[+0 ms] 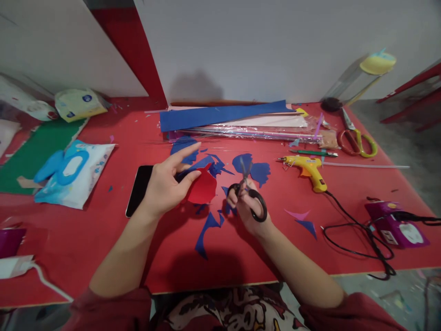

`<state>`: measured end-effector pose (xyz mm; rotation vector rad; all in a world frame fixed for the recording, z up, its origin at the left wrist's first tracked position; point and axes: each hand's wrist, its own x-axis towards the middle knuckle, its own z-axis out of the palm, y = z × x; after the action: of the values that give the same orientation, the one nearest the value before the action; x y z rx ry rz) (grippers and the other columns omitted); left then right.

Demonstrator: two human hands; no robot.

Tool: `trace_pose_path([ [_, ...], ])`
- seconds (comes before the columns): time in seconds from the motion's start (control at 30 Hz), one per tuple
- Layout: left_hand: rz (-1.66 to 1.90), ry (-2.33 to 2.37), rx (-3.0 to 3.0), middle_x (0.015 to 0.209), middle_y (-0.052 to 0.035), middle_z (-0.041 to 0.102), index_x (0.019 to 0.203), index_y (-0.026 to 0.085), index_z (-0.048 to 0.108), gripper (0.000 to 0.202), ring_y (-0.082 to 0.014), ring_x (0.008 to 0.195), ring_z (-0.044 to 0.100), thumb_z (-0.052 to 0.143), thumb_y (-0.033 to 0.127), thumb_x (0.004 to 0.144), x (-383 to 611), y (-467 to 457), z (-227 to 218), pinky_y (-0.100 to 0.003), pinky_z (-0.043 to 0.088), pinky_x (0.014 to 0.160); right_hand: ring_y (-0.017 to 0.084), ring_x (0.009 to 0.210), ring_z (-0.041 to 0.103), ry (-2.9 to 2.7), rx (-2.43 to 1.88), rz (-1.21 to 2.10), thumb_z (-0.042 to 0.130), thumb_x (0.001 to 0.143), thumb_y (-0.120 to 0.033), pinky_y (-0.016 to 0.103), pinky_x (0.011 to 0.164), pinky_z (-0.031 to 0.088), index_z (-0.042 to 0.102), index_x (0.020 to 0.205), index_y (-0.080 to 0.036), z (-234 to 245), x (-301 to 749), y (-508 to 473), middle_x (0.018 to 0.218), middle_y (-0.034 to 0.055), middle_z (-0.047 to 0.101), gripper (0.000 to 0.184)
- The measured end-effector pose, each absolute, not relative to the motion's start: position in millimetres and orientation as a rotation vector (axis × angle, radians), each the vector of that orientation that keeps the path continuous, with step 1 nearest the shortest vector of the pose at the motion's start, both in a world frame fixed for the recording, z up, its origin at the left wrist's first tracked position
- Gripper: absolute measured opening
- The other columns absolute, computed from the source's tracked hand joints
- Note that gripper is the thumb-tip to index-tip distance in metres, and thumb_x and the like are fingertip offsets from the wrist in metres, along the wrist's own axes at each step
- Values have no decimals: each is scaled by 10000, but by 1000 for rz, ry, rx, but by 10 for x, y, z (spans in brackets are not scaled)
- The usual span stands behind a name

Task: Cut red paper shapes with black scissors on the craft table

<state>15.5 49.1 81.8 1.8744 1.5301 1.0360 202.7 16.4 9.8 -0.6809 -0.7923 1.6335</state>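
My left hand (165, 184) pinches a small red paper piece (203, 188) between thumb and fingers, with the forefinger stretched out above it. My right hand (246, 204) grips black-handled scissors (253, 197), fingers through the loops and blades pointing away from me, just right of the red piece. Blue paper cut-outs (241, 163) and scraps (206, 230) lie on the red table (103, 239) around both hands. A black phone (138, 189) lies flat under my left wrist.
A long blue paper strip (223, 115) and plastic-wrapped sheets lie at the back. To the right are a yellow glue gun (308, 168) with a black cable, green-handled scissors (358, 140) and a purple device (396, 225). A wet-wipes pack (72, 172) and green sheet lie left.
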Motion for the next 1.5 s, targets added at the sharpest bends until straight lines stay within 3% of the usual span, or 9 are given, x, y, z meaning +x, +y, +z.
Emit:
trace_pose_path([
  [0.13, 783, 1383, 1951, 547, 59, 595, 1358, 219, 426, 607, -87, 512, 544, 596, 220, 775, 148, 472, 846, -174, 481, 573, 90, 556, 433, -737, -865, 1351, 681, 664, -225, 218, 531, 351, 359, 731, -238, 88, 2054, 240, 622, -77, 474, 329],
  [0.3, 612, 1076, 1937, 672, 25, 652, 1340, 228, 418, 591, -92, 562, 583, 573, 174, 772, 212, 432, 856, -166, 458, 569, 91, 626, 536, -809, -868, 1430, 676, 648, -171, 228, 602, 422, 382, 776, -241, 43, 2080, 263, 728, -64, 615, 328],
  [0.47, 521, 1076, 2019, 562, 67, 570, 1157, 197, 482, 388, -85, 483, 520, 553, 174, 776, 273, 446, 833, -164, 402, 503, 86, 500, 498, -837, -759, 1602, 697, 656, -309, 224, 500, 406, 366, 753, -235, 58, 2074, 247, 625, -74, 591, 353],
  [0.63, 485, 1104, 2133, 706, 31, 611, 913, 204, 484, 166, -99, 549, 570, 561, 204, 765, 262, 463, 796, -178, 397, 503, 70, 516, 489, -840, -898, 1520, 728, 586, -188, 198, 497, 398, 353, 731, -234, 116, 2067, 233, 633, -86, 592, 405],
  [0.77, 458, 1052, 2168, 685, 14, 644, 813, 194, 538, 38, -122, 608, 608, 521, 208, 781, 277, 480, 798, -205, 442, 578, 65, 496, 484, -871, -915, 1451, 693, 603, -155, 198, 503, 397, 337, 736, -238, 134, 2068, 229, 600, -101, 590, 388],
  [0.9, 450, 986, 2135, 685, -3, 713, 688, 196, 637, 186, -126, 629, 652, 473, 154, 765, 312, 497, 812, -214, 483, 652, 74, 510, 507, -897, -935, 1375, 689, 609, -169, 214, 522, 412, 330, 757, -245, 131, 2070, 225, 603, -103, 593, 396],
  [1.03, 496, 1019, 2116, 767, -30, 755, 764, 209, 722, 223, -150, 663, 692, 503, 170, 768, 323, 506, 785, -229, 518, 684, 76, 520, 517, -878, -939, 1349, 695, 613, -175, 214, 530, 414, 323, 767, -248, 138, 2069, 225, 609, -103, 589, 409],
  [1.33, 467, 1000, 2203, 804, -9, 758, 787, 231, 741, 263, -149, 681, 703, 492, 148, 775, 363, 493, 799, -222, 531, 704, 96, 559, 533, -872, -969, 1353, 761, 593, -252, 228, 522, 423, 345, 753, -257, 123, 2058, 229, 704, -66, 627, 446],
  [1.5, 449, 942, 2302, 800, -9, 758, 814, 226, 742, 319, -149, 689, 705, 454, 99, 760, 352, 496, 762, -222, 526, 687, 112, 586, 575, -870, -946, 1407, 751, 602, -248, 252, 578, 460, 354, 749, -253, 97, 2062, 236, 651, -70, 636, 423],
])
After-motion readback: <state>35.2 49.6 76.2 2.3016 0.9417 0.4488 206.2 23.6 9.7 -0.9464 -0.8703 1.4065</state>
